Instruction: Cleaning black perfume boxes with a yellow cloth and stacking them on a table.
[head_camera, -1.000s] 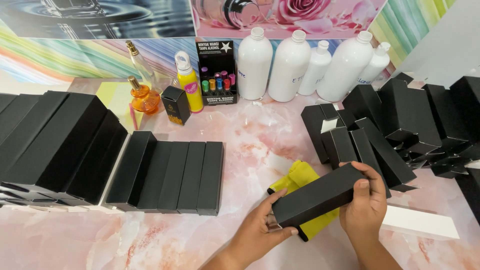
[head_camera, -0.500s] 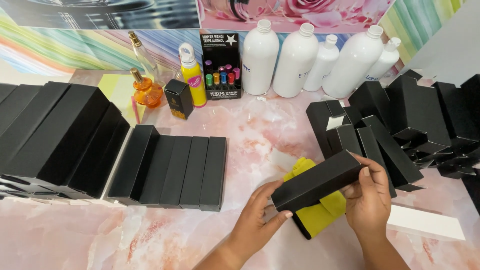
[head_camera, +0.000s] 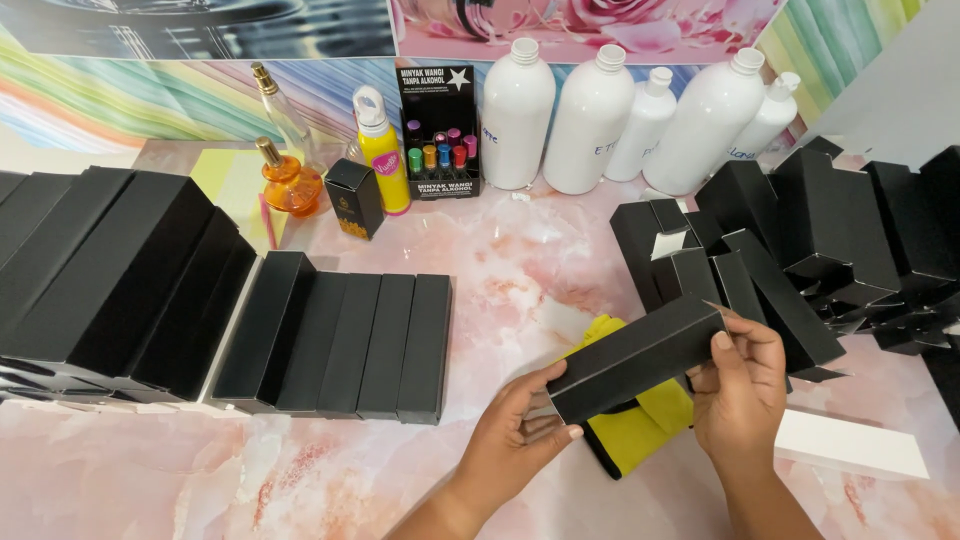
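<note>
Head view, one item in hand: a long black carton (head_camera: 636, 358), rectangular, matte, held slantwise above the pink marbled table (head_camera: 300, 480), directly over a yellow cloth (head_camera: 640, 430) that lies on it; left hand (head_camera: 520, 430) cups the carton's lower near end, thumb on top and fingers curled beneath, pinching it; right hand (head_camera: 740, 395) closes on the upper far end, fingertips pressed at the corner flap; judged to be thin card, light, hollow and easily dented, smooth enough to slip, so best taken by the long edges near each end rather than the flat faces. Left of the carton: a row of closed black boxes (head_camera: 345, 345) laid side by side, and beyond them a larger stack of black boxes (head_camera: 100, 270). Right of the carton: a loose heap of open black cartons (head_camera: 820, 240); a white strip (head_camera: 850, 445) just beside the right wrist. Behind the carton, along the wall: white plastic bottles (head_camera: 600, 120), a yellow spray bottle (head_camera: 380, 150), a small display of coloured vials (head_camera: 438, 130), an orange glass bottle (head_camera: 285, 180).
</note>
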